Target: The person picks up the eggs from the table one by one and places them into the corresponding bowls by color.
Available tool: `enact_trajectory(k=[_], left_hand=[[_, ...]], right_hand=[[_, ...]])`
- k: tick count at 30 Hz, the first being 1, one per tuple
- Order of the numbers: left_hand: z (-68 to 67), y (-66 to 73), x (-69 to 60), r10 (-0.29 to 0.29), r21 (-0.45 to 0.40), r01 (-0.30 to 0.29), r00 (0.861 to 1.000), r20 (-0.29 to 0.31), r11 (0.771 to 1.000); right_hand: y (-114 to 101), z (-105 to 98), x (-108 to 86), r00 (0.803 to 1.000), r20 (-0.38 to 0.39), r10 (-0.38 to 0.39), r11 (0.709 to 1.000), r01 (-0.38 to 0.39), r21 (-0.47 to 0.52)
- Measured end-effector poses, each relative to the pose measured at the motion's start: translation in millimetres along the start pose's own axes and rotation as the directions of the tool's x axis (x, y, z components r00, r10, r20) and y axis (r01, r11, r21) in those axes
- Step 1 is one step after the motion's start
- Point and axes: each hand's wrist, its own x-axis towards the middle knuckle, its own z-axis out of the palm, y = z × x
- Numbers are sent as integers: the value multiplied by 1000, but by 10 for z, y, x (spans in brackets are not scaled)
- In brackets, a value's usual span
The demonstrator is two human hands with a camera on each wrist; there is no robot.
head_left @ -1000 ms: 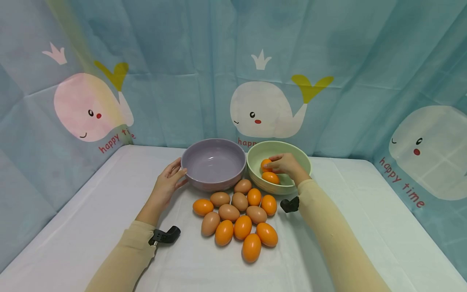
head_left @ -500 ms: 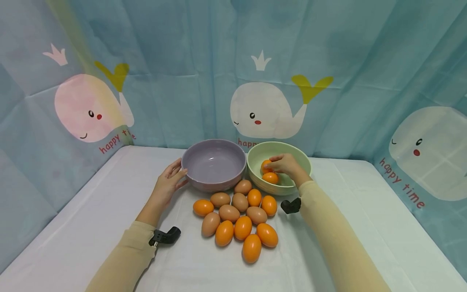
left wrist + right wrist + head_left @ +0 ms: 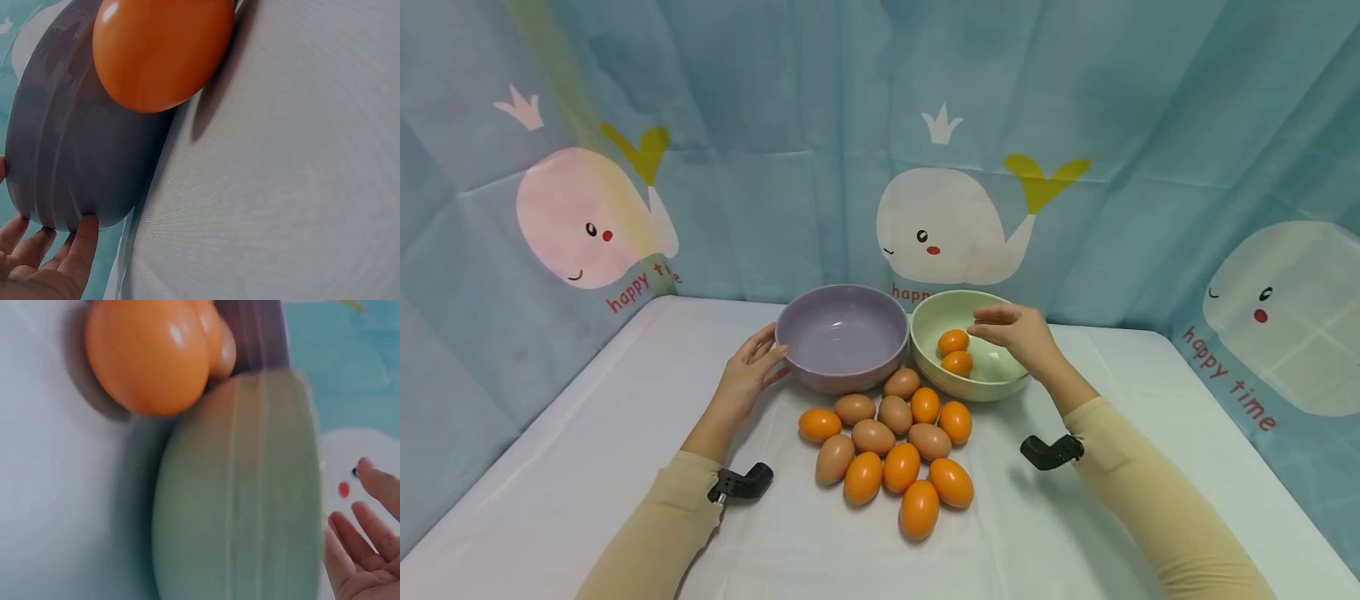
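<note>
My left hand rests its extended fingertips against the outer left side of a purple bowl. The left wrist view shows the fingers fairly straight on the bowl's wall. Over the right part of the light green bowl, my right hand holds nothing. Its fingers are apart and loosely extended in the right wrist view. Inside the green bowl lie two orange eggs, one farther back and one nearer. The purple bowl has nothing in it.
In front of the bowls, several orange eggs and several brown eggs lie close together on the white tablecloth. The two bowls stand side by side. A blue curtain with whale prints hangs behind.
My right hand has let go of the rear orange egg in the green bowl and moved right and slightly up, its sleeve shifting right. The left hand stays at the purple bowl.
</note>
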Motion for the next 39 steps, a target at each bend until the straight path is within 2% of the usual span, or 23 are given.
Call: enact_trajectory(k=[7,15,20,27,34,39], left_hand=[[-16,12,14,-3,4,3,1000,-8,1000],[-33,25,-6,-7,-2,7,1000,-7,1000],[-29,13,0,-7,5,7,1000,-4,1000],[-28,-7,10,-4,9,4,1000,2,1000],[-12,14,-8,-7,11,7,1000,2,1000],[-9,15,-5,-6,14,6,1000,2,1000]], right_hand=[[-57,18,-327,999,43,-28,999,27,36],[-67,87,-540,993,102,-59,996,52,77],[-8,130,-646,988,136,-72,995,62,78],[126,203,-814,975,195,-108,987,82,137],[223,258,-959,965,249,-79,989,45,139],[254,303,-1050,968,249,-35,993,6,117]])
